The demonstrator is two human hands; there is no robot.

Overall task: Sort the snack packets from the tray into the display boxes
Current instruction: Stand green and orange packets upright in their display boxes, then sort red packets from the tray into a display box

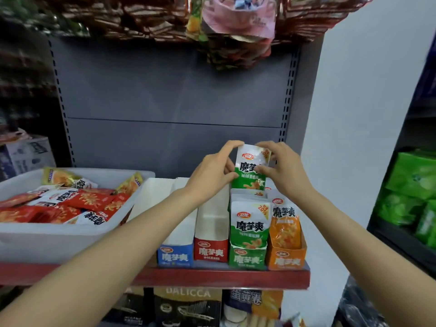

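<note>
On a red-edged shelf (212, 277) against a grey slotted back panel (169, 90): at the left end, a white tray (47, 241) heaped with red, white and yellow snack packets (89, 201) lying flat at mixed angles. Along the front edge toward the right end, four display boxes side by side, long axes running front to back: blue box (175, 256), red box (210, 251), green box (247, 259), orange box (286, 259), each front printed "魔芋爽". Blue and red showing white interiors; green holding upright green-and-white packets (250, 225) marked "魔芋爽" and "20%"; orange holding upright orange packets (284, 223).

Above the rear of the green box, held upright, long axis vertical, printed face toward the camera, one green packet (250, 168) reading "魔芋爽". Left hand (212, 171) pinching its left edge between thumb and curled fingers; right hand (283, 168) pinching its right edge likewise.

Below the shelf, a carton lettered "DALICCA" (188, 293).
</note>
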